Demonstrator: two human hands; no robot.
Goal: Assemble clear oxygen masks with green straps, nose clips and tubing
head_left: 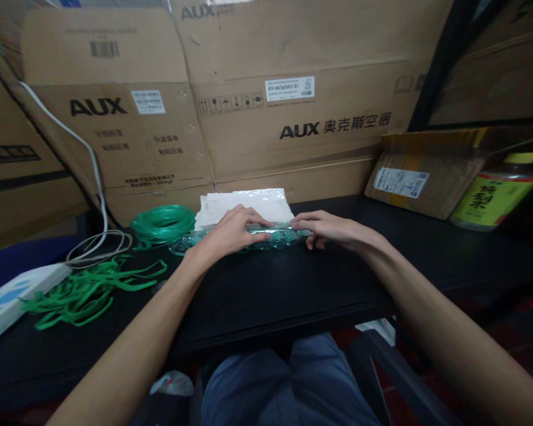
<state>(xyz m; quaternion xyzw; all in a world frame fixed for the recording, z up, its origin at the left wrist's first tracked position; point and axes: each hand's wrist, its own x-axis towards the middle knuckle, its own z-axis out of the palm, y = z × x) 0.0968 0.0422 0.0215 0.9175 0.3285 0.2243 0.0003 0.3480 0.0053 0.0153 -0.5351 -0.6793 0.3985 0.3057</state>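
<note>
A row of clear, greenish round plastic pieces lies across the black table in front of me; their exact kind is too blurred to tell. My left hand grips the row from its left part, thumb in front and fingers on top. At the right end my right hand holds the row between thumb and fingers. More of the clear pieces show left of my left hand, which partly hides the row. Directly behind lie white sheets or plastic bags.
A coil of green tubing and tangled green strips lie to the left, near a white power strip and its cable. Large cardboard cartons form a wall behind. On the right stand a small box and a yellow-labelled bottle.
</note>
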